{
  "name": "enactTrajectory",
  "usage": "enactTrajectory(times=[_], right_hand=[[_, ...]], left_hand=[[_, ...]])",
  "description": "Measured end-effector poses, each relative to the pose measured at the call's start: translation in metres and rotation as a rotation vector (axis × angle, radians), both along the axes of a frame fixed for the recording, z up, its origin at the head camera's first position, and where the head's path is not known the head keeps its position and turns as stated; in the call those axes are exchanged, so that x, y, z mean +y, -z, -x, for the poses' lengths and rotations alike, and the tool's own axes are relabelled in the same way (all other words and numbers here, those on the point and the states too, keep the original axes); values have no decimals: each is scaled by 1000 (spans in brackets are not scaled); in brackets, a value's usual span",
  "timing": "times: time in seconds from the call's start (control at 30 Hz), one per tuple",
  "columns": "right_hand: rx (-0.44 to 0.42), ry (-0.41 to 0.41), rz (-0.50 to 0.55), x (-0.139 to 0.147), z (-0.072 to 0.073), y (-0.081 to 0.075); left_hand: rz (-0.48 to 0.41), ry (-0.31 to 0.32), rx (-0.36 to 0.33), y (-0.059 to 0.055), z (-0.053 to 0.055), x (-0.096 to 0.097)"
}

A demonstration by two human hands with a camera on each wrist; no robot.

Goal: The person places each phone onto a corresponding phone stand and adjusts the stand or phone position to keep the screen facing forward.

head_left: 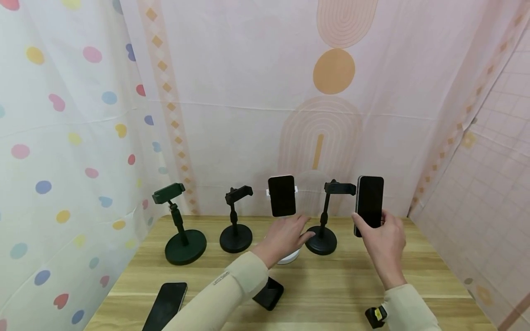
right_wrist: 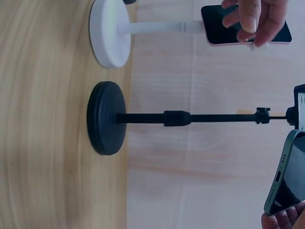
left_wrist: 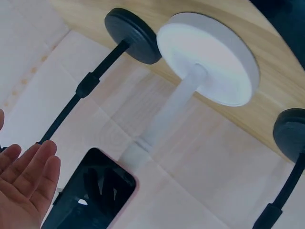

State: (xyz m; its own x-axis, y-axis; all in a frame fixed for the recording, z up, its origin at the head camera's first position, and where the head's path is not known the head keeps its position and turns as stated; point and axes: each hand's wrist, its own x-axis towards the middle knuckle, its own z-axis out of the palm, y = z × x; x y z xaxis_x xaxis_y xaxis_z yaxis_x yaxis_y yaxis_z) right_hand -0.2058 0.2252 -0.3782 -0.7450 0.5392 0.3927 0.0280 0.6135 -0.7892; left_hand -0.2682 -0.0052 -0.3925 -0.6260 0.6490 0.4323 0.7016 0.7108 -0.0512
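My right hand grips a smartphone upright, with its thumb on the near side. The phone's upper left edge is close to the clamp of a black phone stand; whether they touch, I cannot tell. My left hand reaches toward the same stand with its fingers extended and nothing in them. In the left wrist view, the fingers are fairly straight. Behind that hand, another smartphone is held up by a white phone stand, whose base the hand partly hides in the head view.
To the left stand a black phone stand and a dark green one, both with bare clamps. A smartphone lies at the table's front left. Another dark phone-like object lies partly under my left sleeve. A patterned curtain hangs behind.
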Motion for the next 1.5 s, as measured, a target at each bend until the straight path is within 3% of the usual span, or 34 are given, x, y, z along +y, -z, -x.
enactTrajectory(times=[0.37,0.53,0.73,1.1,1.5], right_hand=[[68,-41,-22,-11,5,-8],[86,-52,-38,-17,8,-11],[88,-82,-41,-23,11,-15],[73,-147,-22,-36,16,-16],[35,-176,13,-42,21,-18]], left_hand=[[-48,-6,114,-13,9,11],[-105,27,162,-22,13,16],[-116,40,213,-32,19,24],[-174,17,197,-45,30,39],[-204,44,198,-49,42,49]])
